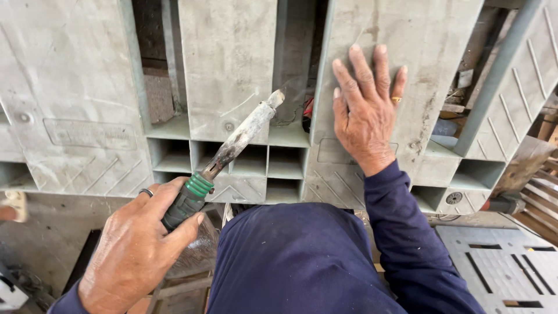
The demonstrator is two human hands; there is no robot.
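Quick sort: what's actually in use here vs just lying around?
In use:
- left hand gripping the green-handled iron
- right hand flat on the grey plastic pallet

Lying about:
- second grey pallet, lower right
- red object behind the gap
- wooden scraps, right edge

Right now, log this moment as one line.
left hand: grips soldering iron, tip by slot | right hand: flat on grey plastic pallet
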